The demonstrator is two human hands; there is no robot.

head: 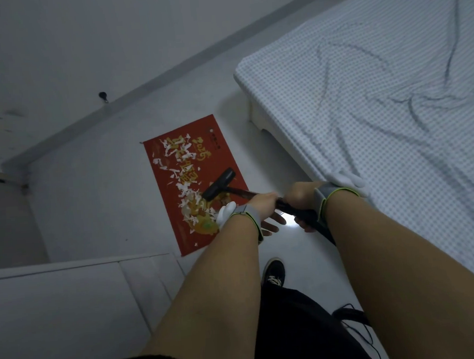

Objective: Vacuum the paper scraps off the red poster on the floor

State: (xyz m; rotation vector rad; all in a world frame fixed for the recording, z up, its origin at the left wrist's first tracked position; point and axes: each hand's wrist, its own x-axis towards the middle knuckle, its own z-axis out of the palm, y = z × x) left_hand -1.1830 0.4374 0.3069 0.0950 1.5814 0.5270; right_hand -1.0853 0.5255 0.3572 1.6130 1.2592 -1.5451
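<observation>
- Both your hands, left (264, 205) and right (298, 196), gripped the dark vacuum wand (282, 204).
- Its black floor nozzle (219, 184) rested among white paper scraps (184, 185) on the red rectangular poster (172, 200) on the floor, which read "2026" in gold.

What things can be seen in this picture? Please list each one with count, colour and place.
poster: one, red with gold print, flat on the floor beside the bed
scraps: many, white, scattered over the poster
vacuum head: one, black, on the poster among the scraps
vacuum tube: one, dark, running from the head back to the hands
bed: one, white-blue checked sheet, right side
floor: white, glossy
shoe: one, black with white laces, on the floor below the hands
cable: one, black, lower right
left hand: holds the tube, grey wristband
right hand: grips the tube, grey wristband
</observation>
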